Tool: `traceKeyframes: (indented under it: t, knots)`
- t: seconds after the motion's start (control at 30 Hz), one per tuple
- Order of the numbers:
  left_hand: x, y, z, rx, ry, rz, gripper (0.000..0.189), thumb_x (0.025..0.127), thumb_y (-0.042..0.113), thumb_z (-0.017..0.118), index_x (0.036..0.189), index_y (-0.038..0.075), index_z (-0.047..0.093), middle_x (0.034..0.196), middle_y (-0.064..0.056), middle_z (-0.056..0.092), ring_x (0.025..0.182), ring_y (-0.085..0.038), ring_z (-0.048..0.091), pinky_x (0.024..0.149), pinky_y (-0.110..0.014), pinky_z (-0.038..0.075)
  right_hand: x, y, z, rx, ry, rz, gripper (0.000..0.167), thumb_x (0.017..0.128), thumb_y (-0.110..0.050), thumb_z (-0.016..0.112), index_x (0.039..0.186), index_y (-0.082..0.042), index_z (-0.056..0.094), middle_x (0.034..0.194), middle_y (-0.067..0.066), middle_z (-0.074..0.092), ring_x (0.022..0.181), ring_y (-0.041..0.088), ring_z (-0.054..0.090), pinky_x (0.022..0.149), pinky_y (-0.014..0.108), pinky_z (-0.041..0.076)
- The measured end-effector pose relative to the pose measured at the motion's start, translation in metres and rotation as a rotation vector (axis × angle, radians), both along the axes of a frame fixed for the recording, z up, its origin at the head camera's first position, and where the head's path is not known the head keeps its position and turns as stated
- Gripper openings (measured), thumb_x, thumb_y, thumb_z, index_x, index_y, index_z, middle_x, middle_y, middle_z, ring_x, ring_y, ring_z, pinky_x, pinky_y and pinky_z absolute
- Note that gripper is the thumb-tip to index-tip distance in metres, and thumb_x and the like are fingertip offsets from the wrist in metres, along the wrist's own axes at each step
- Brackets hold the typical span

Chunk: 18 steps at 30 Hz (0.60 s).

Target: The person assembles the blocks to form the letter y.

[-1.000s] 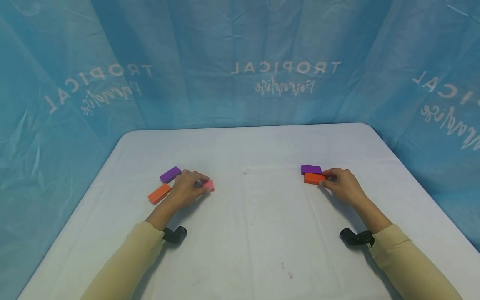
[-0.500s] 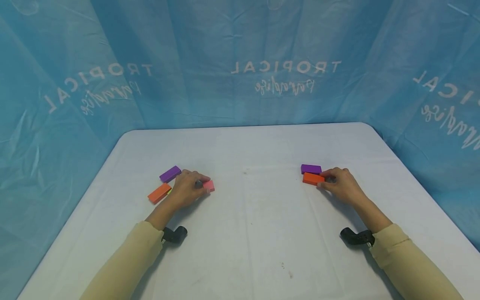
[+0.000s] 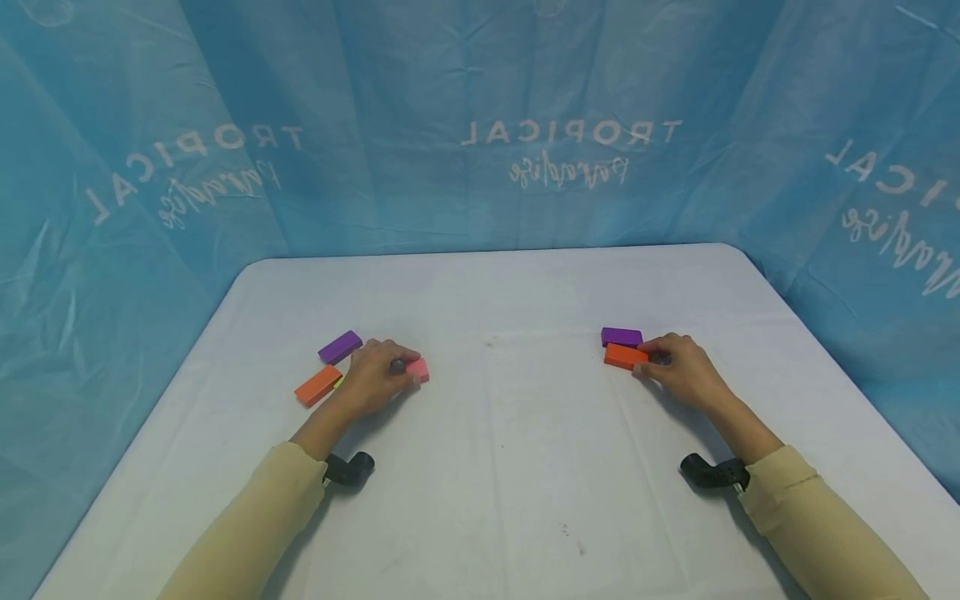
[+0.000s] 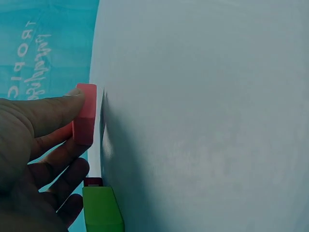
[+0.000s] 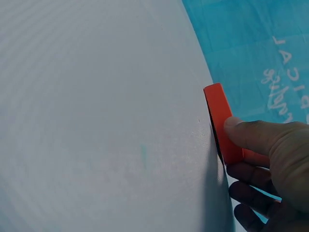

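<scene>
Pinching pink block (image 3: 421, 371) in left hand (image 3: 371, 377), orange block (image 3: 622, 357) in right hand (image 3: 686, 372). Pushed forward, could jostle purple block (image 3: 622, 337) — orange's twelve o'clock.

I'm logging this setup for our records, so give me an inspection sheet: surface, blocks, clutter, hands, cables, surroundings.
Surface: white table cover, a few small marks on the near half.
Blocks: on the left, a pink block, a purple block, an orange block and a green block, mostly hidden in the head view; on the right, a second purple block with a second orange block in front.
Clutter: nothing seen.
Hands: left hand pinches the pink block; right hand pinches the second orange block.
Cables: nothing seen.
Surroundings: blue curtain with mirrored "TROPICAL Paradise" lettering, behind the table cover and along both sides.
</scene>
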<state>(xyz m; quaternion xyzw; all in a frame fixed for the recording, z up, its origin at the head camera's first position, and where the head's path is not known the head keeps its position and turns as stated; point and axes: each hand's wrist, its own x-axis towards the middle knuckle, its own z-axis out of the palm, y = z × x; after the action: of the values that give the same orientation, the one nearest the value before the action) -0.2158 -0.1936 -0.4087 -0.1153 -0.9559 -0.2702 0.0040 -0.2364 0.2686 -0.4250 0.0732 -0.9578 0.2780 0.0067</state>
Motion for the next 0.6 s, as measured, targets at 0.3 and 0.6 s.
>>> traceKeyframes:
  t: [0.3, 0.6]
  knots:
    - [0.002, 0.004, 0.004, 0.118, -0.098, 0.031, 0.039, 0.086, 0.017, 0.066, 0.124, 0.011, 0.061, 0.117, -0.008, 0.061, 0.113, -0.026, 0.053, 0.096, -0.044, 0.046, 0.0, -0.001, 0.004, -0.023, -0.012, 0.008, 0.041, 0.087, -0.02, 0.066, 0.121, 0.001, 0.059, 0.119, 0.021, 0.057, 0.11, 0.035, 0.051, 0.097, 0.053, 0.043]
    - [0.006, 0.017, 0.009, 0.178, -0.094, 0.029, 0.037, 0.086, 0.02, 0.066, 0.123, 0.014, 0.062, 0.113, -0.005, 0.061, 0.109, -0.023, 0.057, 0.088, -0.039, 0.051, 0.002, -0.008, 0.01, -0.056, 0.013, 0.034, 0.04, 0.086, -0.02, 0.067, 0.121, -0.001, 0.06, 0.117, 0.019, 0.058, 0.112, 0.038, 0.054, 0.096, 0.053, 0.044]
